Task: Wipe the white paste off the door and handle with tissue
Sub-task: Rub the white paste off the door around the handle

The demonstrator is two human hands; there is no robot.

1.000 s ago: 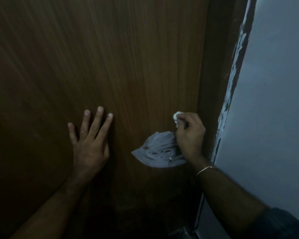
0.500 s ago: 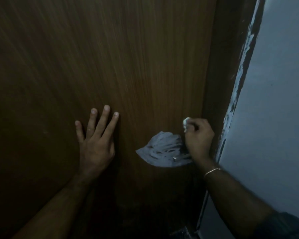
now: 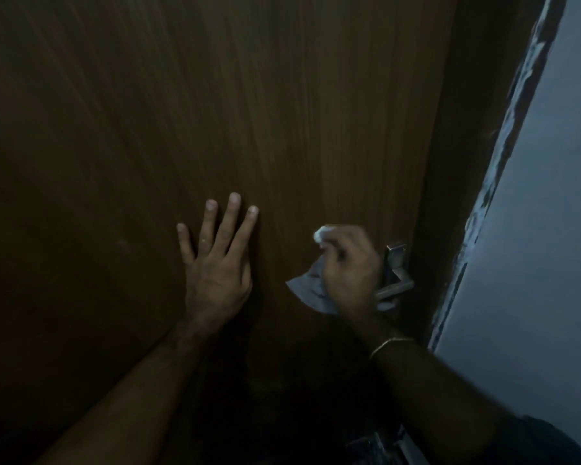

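Note:
A dark brown wooden door [image 3: 249, 112] fills most of the view. My left hand [image 3: 217, 263] lies flat against it, fingers spread and pointing up. My right hand [image 3: 349, 270] is closed on a crumpled white tissue [image 3: 307, 290] and presses it on the door just left of the metal lever handle [image 3: 394, 283]. A bit of tissue sticks out above my fingers, the rest hangs below the hand. Part of the handle is hidden behind my right hand. The light is dim, and I cannot make out any white paste on the door.
The dark door frame [image 3: 450, 196] runs down the right of the door. Beyond it is a pale grey wall [image 3: 550, 263], with rough white smears along its edge [image 3: 493, 182]. A thin bracelet [image 3: 388, 344] sits on my right wrist.
My right hand has slid left off the handle with the tissue, so the metal lever now shows. The left hand stays flat on the door.

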